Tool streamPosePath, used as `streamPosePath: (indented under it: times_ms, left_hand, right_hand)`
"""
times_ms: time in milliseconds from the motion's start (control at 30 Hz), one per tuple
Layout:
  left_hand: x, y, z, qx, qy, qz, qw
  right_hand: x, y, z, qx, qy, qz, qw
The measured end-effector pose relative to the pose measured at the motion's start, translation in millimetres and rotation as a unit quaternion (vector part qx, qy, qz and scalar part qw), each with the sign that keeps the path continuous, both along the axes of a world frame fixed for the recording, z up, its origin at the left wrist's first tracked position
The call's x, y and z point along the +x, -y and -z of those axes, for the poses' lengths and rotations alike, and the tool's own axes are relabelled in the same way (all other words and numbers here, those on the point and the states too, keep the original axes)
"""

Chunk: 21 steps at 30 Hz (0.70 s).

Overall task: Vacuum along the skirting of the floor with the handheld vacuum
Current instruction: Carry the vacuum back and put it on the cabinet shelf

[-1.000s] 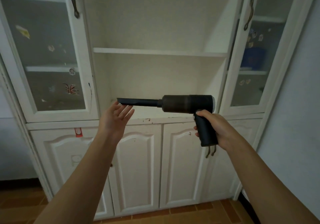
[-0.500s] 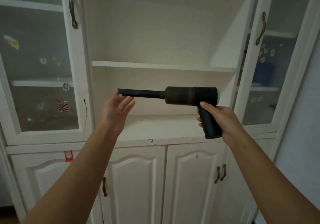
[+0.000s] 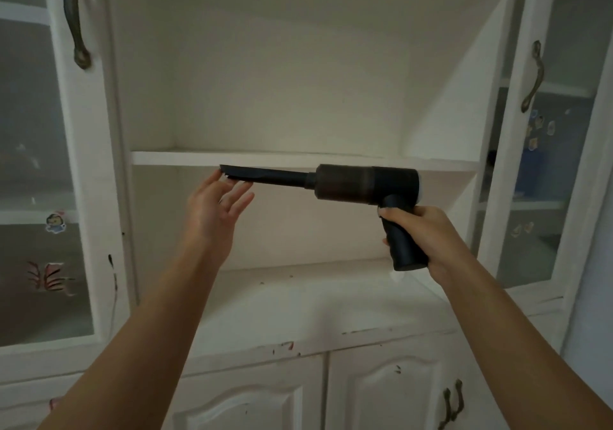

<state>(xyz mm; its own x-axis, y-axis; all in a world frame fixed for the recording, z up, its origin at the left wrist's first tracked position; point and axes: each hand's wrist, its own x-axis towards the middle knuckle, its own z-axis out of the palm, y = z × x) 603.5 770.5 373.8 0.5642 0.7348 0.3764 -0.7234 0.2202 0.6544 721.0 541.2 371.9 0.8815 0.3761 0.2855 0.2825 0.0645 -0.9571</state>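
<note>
Head view: right hand (image 3: 428, 233) fingers mostly behind handheld vacuum (image 3: 348, 182) grip.

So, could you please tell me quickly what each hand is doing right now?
Left hand: open, at the nozzle tip.
Right hand: holding the handheld vacuum by its grip.

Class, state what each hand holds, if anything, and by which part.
The right hand grips the black, pistol-shaped handheld vacuum by its grip, below the barrel. The left hand holds nothing; its straight fingers are at the slim black nozzle.
</note>
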Motion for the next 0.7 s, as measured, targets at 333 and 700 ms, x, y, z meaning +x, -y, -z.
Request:
streamPosePath:
  times_ms: [333,700]
  left_hand:
    - [70.1,-48.7,-62.4,0.07,0.04,-0.041,0.996]
    - [146.8,-110.4,-120.9,0.246,-0.259,-0.322,0.877]
  right_hand:
    - [89.9,-53.6,-49.7,0.067,0.128,0.026,0.989]
    - [197.6,-111.5,-105.2,-0.006,0.199,0.017,0.98]
